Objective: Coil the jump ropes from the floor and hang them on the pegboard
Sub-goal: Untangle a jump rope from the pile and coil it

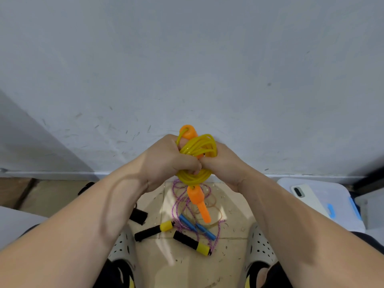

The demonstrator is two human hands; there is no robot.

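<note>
**One rope bundled up, the others on the floor**

Head view: the person has the yellow rope [199, 146] bunched into a coil at mid-frame, in front of the wall. The left hand [166, 159] and right hand [224, 165] both curl tight round the middle of the bundle, knuckles touching. Loops spill out on the far and near sides of the fists. One orange handle [188, 132] pokes out on the far side, and the other orange handle [198, 199] dangles just below the grip.

Progress-wise, this looks like rope one nearly coiled but not hung, and no pegboard is in shot. The purple rope [182, 204] and the black-and-yellow handles [153, 230] lie on the floor [187, 265], so plenty is left.
</note>
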